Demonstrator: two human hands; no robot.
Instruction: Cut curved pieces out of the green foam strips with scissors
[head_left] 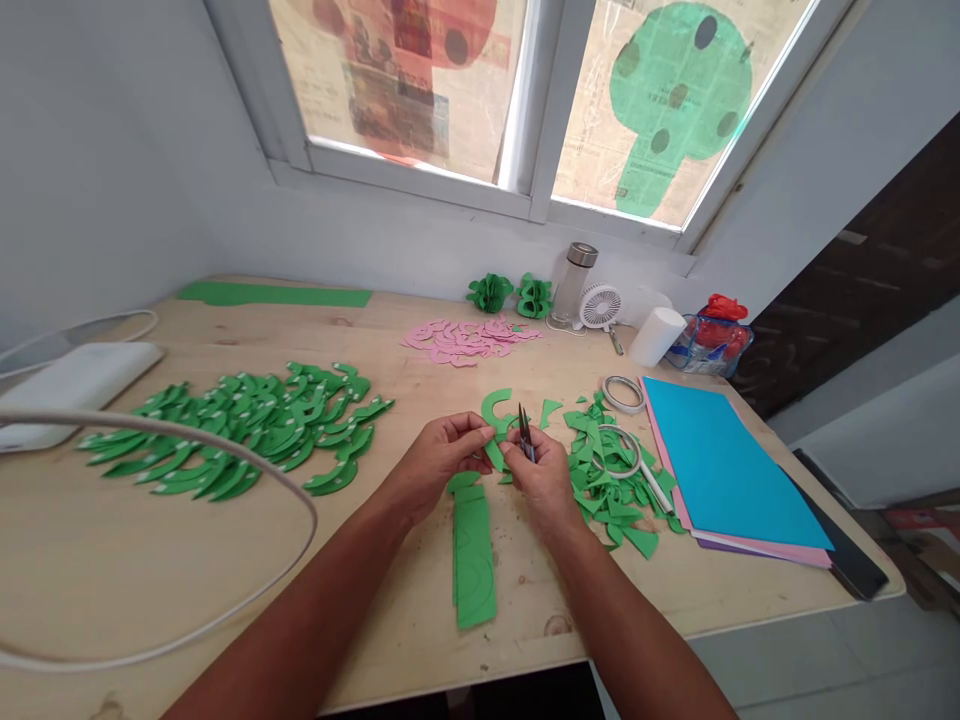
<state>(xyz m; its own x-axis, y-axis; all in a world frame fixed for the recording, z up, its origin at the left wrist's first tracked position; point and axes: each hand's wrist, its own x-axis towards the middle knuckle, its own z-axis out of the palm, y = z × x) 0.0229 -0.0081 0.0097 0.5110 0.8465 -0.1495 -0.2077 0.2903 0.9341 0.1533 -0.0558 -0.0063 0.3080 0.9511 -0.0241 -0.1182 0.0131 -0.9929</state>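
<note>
My left hand (455, 447) pinches a curved green paper piece (496, 408) above the middle of the table. Close beside it, my right hand (541, 470) is closed around a pair of scissors (524, 425), whose dark blades point up and away from me. The right thumb and fingertips also reach the lower part of the paper piece. Below the hands lie green paper strips (474, 560) with curved outlines drawn on them. To the right of my right hand is a heap of green paper scraps (607, 490).
Left lies a pile of curved green cutouts (247, 430) with white patches, near a white cable (300, 490). Pink cutouts (469, 340) lie at the back. Tape rolls (624, 394), coloured sheets (739, 460), a bottle (574, 280) and a small fan (600, 306) stand or lie right.
</note>
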